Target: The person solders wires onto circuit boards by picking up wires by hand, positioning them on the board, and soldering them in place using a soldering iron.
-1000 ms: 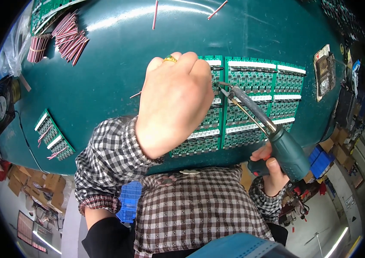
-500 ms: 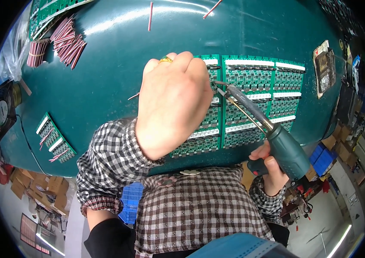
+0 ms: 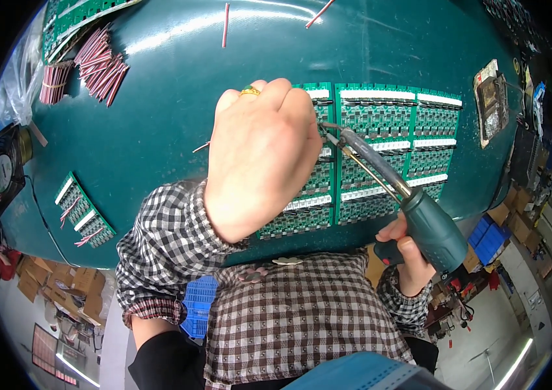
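My left hand (image 3: 264, 153), a ring on one finger, is closed over the left part of the green circuit boards (image 3: 375, 120). Its fingertips are hidden beneath it, so what they pinch cannot be made out. My right hand (image 3: 412, 257) grips the dark green soldering gun (image 3: 435, 231) by its handle. The gun's iron and thin feed tube slant up and left, their tips meeting the boards just beside my left hand. White strips and dark components run in rows along the boards. A short wire end (image 3: 201, 147) shows from behind my left hand.
Red-and-white wires (image 3: 101, 62) lie piled at the far left beside a tied bundle (image 3: 54, 82). A small board with wires (image 3: 85, 211) rests at the left, near a black fan (image 3: 2, 166). A soldering-tip cleaning tray (image 3: 490, 104) stands at the right. Two loose wires lie at the back.
Hardly anything differs. The soldering gun has shifted very slightly up and left; my left hand stays in place, closed.
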Tool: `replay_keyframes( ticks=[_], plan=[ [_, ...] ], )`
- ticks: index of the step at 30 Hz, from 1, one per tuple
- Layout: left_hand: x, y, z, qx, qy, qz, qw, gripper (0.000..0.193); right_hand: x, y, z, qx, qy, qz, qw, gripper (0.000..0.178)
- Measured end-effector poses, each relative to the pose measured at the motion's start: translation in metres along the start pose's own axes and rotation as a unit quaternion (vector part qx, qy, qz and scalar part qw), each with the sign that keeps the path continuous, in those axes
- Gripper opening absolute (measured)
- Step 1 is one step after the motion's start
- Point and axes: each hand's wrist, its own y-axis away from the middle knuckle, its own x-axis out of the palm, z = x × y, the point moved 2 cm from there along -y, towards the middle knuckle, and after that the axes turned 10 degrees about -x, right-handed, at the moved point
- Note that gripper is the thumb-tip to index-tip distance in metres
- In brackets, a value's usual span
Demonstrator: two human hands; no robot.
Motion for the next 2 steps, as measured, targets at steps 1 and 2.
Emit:
replay_keyframes(
  ticks=[1,2],
  plan=[
    [-0.0003,-0.0001,-0.0004,-0.001,0.0,0.0,1.0,0.013,-0.0004,0.0004,-0.001,0.0,-0.003,0.0,1.0,0.049],
    [-0.0003,-0.0003,-0.001,-0.003,-0.001,0.001,1.0,0.012,-0.0006,0.0005,-0.0011,0.0,-0.003,0.0,1.0,0.049]
  ],
)
